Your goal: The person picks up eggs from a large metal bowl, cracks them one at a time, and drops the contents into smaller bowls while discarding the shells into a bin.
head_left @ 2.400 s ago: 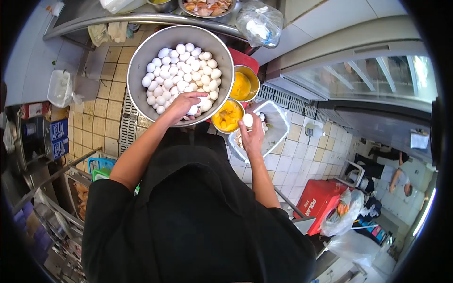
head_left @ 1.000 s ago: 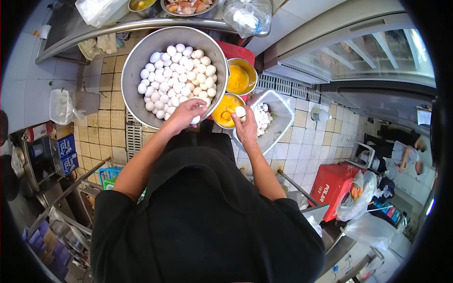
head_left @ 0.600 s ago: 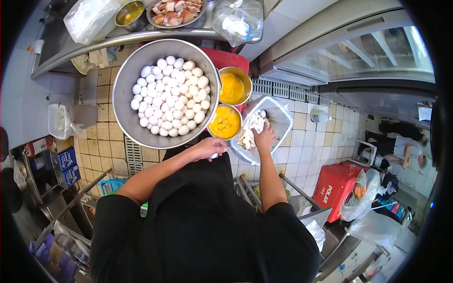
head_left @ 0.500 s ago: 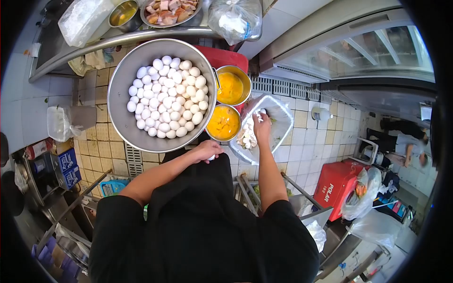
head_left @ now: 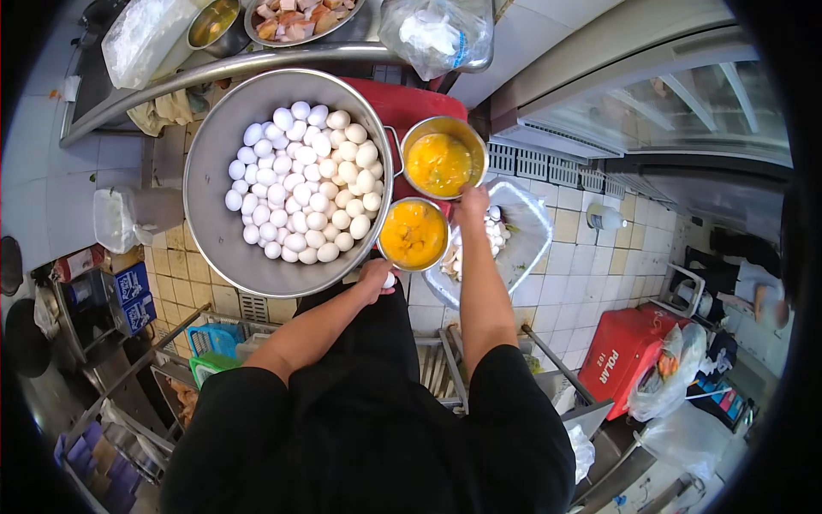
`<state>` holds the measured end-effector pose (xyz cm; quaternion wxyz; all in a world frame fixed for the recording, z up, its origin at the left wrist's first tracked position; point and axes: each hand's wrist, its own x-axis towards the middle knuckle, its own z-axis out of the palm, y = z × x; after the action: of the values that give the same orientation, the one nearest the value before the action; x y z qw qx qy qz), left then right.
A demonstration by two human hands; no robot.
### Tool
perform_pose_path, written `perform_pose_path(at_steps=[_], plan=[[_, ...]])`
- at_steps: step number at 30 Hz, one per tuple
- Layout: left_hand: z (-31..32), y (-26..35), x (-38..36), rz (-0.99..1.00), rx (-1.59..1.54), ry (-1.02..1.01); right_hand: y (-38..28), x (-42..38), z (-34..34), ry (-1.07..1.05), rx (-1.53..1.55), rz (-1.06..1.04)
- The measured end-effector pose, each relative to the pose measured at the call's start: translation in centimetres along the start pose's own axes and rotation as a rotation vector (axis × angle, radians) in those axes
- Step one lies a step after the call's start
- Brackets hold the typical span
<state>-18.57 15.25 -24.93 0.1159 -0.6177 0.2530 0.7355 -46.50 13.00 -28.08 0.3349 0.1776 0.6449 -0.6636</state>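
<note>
Many white and pale brown eggs (head_left: 304,184) fill the bottom of a large metal pot (head_left: 205,206). My left hand (head_left: 373,283) is closed around a white egg (head_left: 390,280), just below the pot. My right hand (head_left: 472,207) is at the lower right rim of the upper metal bowl (head_left: 482,154), its fingertips pressed to the rim and partly hidden. Cracked egg (head_left: 438,164) lies in this bowl. The lower metal bowl (head_left: 413,264) also holds yellow egg (head_left: 411,233). Eggshells (head_left: 495,233) lie in the lined bin (head_left: 533,244) beside and under my right hand.
A red surface (head_left: 402,101) lies under the upper bowl. Behind the pot, a metal counter rail (head_left: 257,62) fronts a tray of cut meat (head_left: 300,21) and a plastic bag (head_left: 432,38). A red cooler (head_left: 612,360) stands at right; another person (head_left: 753,283) is farther off.
My right hand has left the shells in the bin and moved up to the upper bowl's rim. That bowl sits farther from the pot. My left hand still holds an egg. The view has shifted slightly.
</note>
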Motion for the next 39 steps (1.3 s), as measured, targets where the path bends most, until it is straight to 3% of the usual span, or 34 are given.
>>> perform_pose_path(at_steps=[1, 2, 4, 9, 15, 21, 28, 29, 30, 33, 35, 37, 39], plan=[[0.0, 0.0, 0.2, -0.003, -0.018, 0.018, -2.5, -1.0, -0.4, 0.058, -0.059, 0.021], [0.3, 0.3, 0.6, -0.008, -0.034, 0.032, -3.4, 0.0, -1.8, -0.080, 0.051, -0.014], [1.2, 1.2, 1.4, -0.004, -0.084, 0.059, -6.7, -0.5, -3.2, -0.124, 0.106, -0.077], [4.2, 3.2, 3.8, 0.022, -0.298, 0.117, -13.8, -6.1, -6.9, -0.046, 0.106, -0.194], [7.4, 8.6, 5.7, 0.100, -0.521, 0.073, -12.4, -10.3, -14.1, -0.001, 0.137, -0.254], [10.0, 13.9, 7.3, 0.157, -0.694, 0.131, -5.0, -13.5, -18.9, 0.047, 0.108, -0.097], [9.7, 15.1, 6.0, 0.256, -0.496, 0.174, 0.2, -15.9, -19.1, 0.049, 0.019, 0.084], [8.9, 13.8, 5.0, 0.328, -0.374, 0.206, 0.6, -15.6, -19.0, 0.036, -0.005, 0.099], [6.7, 10.1, 7.7, 0.612, 0.092, 0.383, 0.8, -15.6, -18.7, 0.019, -0.029, 0.115], [2.8, 4.4, 2.9, 0.229, 0.032, 0.389, 0.9, -15.4, -16.5, -0.031, -0.051, 0.129], [-1.9, 0.7, 1.3, 0.016, -0.053, 0.064, 1.2, -15.0, -14.7, -0.107, -0.051, 0.089], [-4.7, -0.8, -1.3, -0.041, 0.033, -0.128, 2.2, -14.1, -12.9, -0.142, -0.077, 0.126], [-6.0, -1.8, -3.6, 0.042, 0.076, -0.232, 3.7, -13.1, -11.4, -0.168, -0.062, 0.159]])
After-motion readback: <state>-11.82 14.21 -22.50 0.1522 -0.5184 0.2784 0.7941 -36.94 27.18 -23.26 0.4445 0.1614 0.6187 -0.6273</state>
